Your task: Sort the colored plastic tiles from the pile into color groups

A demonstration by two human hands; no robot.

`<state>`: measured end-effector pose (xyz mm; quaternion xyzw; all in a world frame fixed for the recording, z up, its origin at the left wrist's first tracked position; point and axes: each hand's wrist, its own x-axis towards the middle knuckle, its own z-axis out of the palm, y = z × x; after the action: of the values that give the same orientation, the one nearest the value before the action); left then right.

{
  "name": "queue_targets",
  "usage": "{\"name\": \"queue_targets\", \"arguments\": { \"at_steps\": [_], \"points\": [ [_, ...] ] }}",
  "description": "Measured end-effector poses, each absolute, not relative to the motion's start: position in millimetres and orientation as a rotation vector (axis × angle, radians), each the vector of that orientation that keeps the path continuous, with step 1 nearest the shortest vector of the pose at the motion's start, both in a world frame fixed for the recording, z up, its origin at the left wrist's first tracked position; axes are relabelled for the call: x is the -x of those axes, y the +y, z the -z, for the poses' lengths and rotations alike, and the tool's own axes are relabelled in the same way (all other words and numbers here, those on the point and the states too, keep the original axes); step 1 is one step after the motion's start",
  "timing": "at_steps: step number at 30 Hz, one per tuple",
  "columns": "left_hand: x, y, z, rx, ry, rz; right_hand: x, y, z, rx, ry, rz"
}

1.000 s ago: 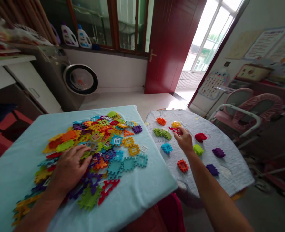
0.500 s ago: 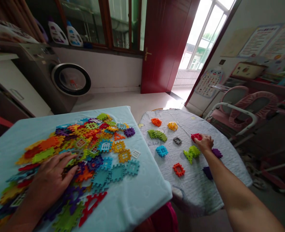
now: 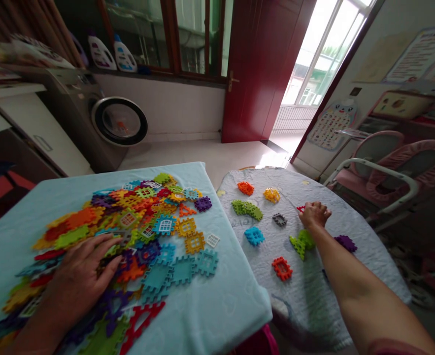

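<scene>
My left hand (image 3: 82, 276) lies palm down on the heap of interlocking plastic building pieces (image 3: 128, 217), its fingers stretched out and thumb apart, gripping nothing visible. Over on the round table, my right hand (image 3: 315, 215) has its fingers curled over a red building piece (image 3: 300, 209), which is mostly hidden by the hand. Just below that hand are lime-green pieces (image 3: 302, 242). A purple piece (image 3: 346, 242) lies to the right of my forearm. To the left sit a grey frame piece (image 3: 279, 220) and a yellow bundle (image 3: 272, 195).
Other small groups on the round table (image 3: 235, 251) are orange (image 3: 246, 188), green (image 3: 247, 209), blue (image 3: 254, 236) and red-orange (image 3: 282, 268). The blue-covered table (image 3: 220, 296) stands left, slightly higher. A pink chair (image 3: 383, 162) is beyond the round table, right.
The view has swung slightly left. My right hand now covers more of the red piece, and its fingers point further down. My left hand stays on the heap.
</scene>
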<state>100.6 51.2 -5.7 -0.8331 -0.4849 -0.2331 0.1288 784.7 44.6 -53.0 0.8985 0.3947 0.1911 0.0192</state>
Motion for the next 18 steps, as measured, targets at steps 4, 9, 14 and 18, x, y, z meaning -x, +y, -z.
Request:
{"name": "queue_targets", "arguments": {
  "at_steps": [4, 9, 14, 18],
  "points": [
    [-100.5, 50.9, 4.9, 2.427, -1.451, 0.681, -790.3, 43.7, 53.2, -2.860, 1.173, -0.465],
    [-101.4, 50.1, 3.1, 2.437, -1.521, 0.666, -801.3, 26.5, 47.1, -3.034, 1.120, -0.411],
    [-103.4, 49.7, 1.5, 2.438, -1.545, 0.678, -808.6, 10.2, 52.7, -3.197, 1.041, -0.184],
    [-103.0, 50.4, 2.3, 2.430, -1.524, 0.666, -806.3, 12.0, 59.1, -3.234, 1.069, -0.045]
  ]
}}
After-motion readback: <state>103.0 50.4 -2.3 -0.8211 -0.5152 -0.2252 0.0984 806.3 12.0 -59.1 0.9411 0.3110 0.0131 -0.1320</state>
